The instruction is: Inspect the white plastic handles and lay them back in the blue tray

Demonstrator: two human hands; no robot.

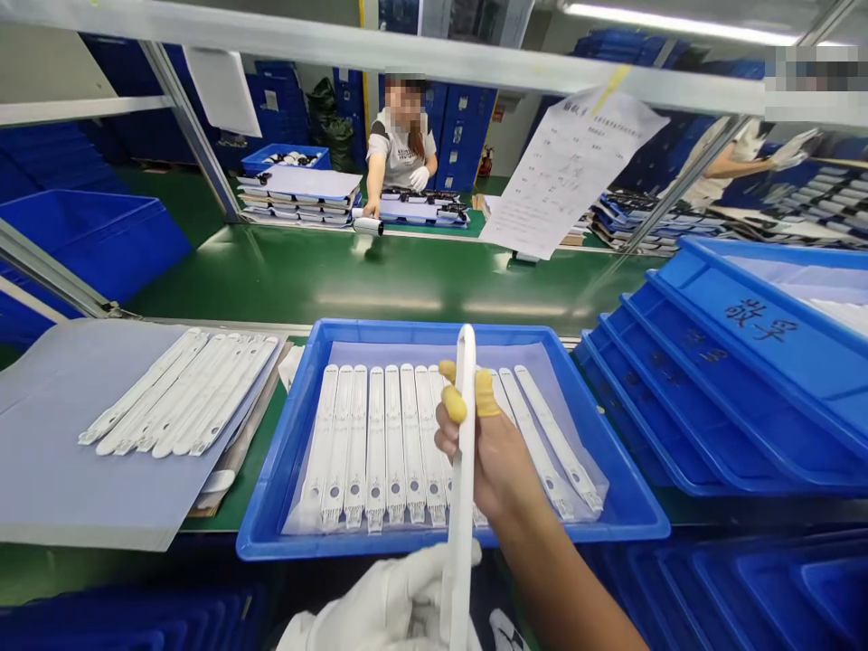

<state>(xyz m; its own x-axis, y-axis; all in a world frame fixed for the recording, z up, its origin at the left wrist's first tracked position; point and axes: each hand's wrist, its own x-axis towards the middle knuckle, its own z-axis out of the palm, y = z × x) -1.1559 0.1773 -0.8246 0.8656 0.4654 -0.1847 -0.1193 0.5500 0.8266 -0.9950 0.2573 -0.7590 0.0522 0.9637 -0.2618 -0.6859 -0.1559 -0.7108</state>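
I hold a long white plastic strip (464,434) upright over a blue tray (285,452). My right hand (492,452), with yellow finger cots on the fingertips, pinches the strip near its middle. My left hand (386,601), in a white glove, grips the strip's lower end at the bottom edge of the view. Inside the tray, on a clear plastic sheet, lie several matching white strips (376,443) side by side.
A second group of white strips (183,393) lies on a grey sheet (68,434) to the left. Stacked blue trays (732,380) stand on the right. Beyond the green conveyor (380,276) a person (400,145) works at stacked trays. A paper sheet (566,176) hangs from the rail.
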